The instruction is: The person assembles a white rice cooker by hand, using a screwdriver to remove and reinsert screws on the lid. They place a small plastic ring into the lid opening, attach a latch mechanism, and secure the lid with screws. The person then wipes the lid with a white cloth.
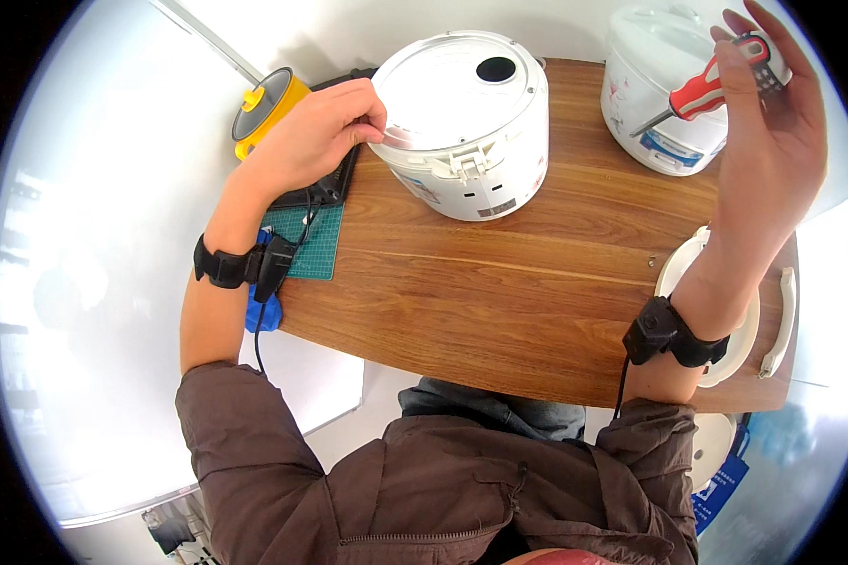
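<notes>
A round white appliance body (457, 104), which looks like a rice cooker shell, stands at the back of the wooden table. Its flat top plate has a dark round hole, and a hinge bracket sits on the near side. My left hand (325, 132) is at the plate's left rim, fingertips pinched together; whatever they may hold is hidden. Raised at the far right, my right hand (773, 132) grips a screwdriver (702, 94) with a red, white and dark handle. The screwdriver's metal shaft points down and left, in front of a white floral-printed shell (631, 85).
A yellow pot with a dark lid (271, 99) stands at the back left, beside a black flat item and a green cutting mat (320, 245). Under my right forearm lies a round cream part (674, 268), next to a curved white handle (779, 320). A blue bag (721, 490) is below.
</notes>
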`<control>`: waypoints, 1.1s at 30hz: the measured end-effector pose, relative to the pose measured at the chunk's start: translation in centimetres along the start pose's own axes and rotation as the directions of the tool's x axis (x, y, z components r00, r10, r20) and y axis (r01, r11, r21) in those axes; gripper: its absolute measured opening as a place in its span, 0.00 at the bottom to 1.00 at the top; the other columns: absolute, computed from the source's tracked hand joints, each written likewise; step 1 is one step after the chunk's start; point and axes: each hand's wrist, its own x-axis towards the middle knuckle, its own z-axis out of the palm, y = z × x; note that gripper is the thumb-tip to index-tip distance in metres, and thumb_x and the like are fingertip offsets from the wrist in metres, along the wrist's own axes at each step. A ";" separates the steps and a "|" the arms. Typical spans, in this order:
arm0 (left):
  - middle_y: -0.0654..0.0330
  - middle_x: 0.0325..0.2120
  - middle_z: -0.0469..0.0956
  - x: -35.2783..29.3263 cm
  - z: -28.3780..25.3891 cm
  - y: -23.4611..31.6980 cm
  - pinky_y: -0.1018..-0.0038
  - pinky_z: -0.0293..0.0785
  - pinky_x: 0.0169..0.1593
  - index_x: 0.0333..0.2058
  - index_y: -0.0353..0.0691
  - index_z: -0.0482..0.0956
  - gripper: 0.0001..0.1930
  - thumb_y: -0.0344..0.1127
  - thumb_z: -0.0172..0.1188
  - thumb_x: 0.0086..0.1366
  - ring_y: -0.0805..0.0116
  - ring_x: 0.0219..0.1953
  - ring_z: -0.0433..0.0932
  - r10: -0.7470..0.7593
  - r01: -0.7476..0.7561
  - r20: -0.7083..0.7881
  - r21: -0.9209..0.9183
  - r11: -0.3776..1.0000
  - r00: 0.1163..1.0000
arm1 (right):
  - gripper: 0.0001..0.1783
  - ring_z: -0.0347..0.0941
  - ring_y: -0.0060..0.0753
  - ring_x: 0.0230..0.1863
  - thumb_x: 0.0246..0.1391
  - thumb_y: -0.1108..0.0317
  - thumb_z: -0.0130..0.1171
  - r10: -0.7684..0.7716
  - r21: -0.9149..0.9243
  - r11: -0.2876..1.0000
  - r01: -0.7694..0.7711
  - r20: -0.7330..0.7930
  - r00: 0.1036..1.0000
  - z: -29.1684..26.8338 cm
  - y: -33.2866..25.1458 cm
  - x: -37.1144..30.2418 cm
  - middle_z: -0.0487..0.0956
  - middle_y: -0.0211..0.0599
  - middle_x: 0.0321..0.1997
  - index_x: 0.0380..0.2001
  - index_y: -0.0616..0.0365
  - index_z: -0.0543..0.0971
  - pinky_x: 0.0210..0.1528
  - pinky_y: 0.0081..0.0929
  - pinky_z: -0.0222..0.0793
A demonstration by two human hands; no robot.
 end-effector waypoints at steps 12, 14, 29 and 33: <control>0.59 0.32 0.76 -0.6 -0.7 0.4 0.72 0.73 0.43 0.38 0.35 0.75 0.03 0.24 0.60 0.68 0.66 0.36 0.75 -0.079 0.092 0.082 -0.173 0.981 0.993 | 0.19 0.79 0.32 0.54 0.64 0.76 0.58 0.088 -0.153 0.984 -0.087 0.004 0.996 1.2 0.0 -0.1 0.81 0.41 0.49 0.58 0.62 0.77 0.59 0.26 0.75; 0.60 0.33 0.78 0.9 -1.5 -0.2 0.74 0.74 0.45 0.39 0.35 0.76 0.02 0.26 0.59 0.70 0.68 0.37 0.76 -0.060 0.066 0.045 -0.153 0.986 0.997 | 0.22 0.82 0.38 0.58 0.66 0.65 0.64 0.060 -0.176 0.983 -0.057 0.011 0.998 -0.4 3.6 -0.4 0.85 0.47 0.55 0.60 0.61 0.78 0.62 0.27 0.75; 0.46 0.34 0.84 16.0 0.0 -2.0 0.60 0.79 0.46 0.38 0.35 0.86 0.10 0.33 0.64 0.60 0.50 0.40 0.83 0.101 -0.101 0.012 0.028 0.994 0.995 | 0.22 0.82 0.40 0.57 0.65 0.70 0.64 0.073 -0.083 0.994 -0.071 0.018 0.997 -0.2 2.7 -0.6 0.84 0.48 0.54 0.61 0.62 0.76 0.60 0.29 0.77; 0.46 0.32 0.84 16.7 0.9 -2.7 0.59 0.79 0.45 0.36 0.36 0.86 0.09 0.32 0.64 0.58 0.48 0.38 0.83 0.146 -0.149 0.051 0.044 0.988 0.988 | 0.22 0.82 0.40 0.57 0.66 0.70 0.64 0.060 -0.105 0.993 -0.059 0.008 0.998 -0.4 2.9 -0.5 0.84 0.49 0.54 0.61 0.62 0.77 0.60 0.28 0.77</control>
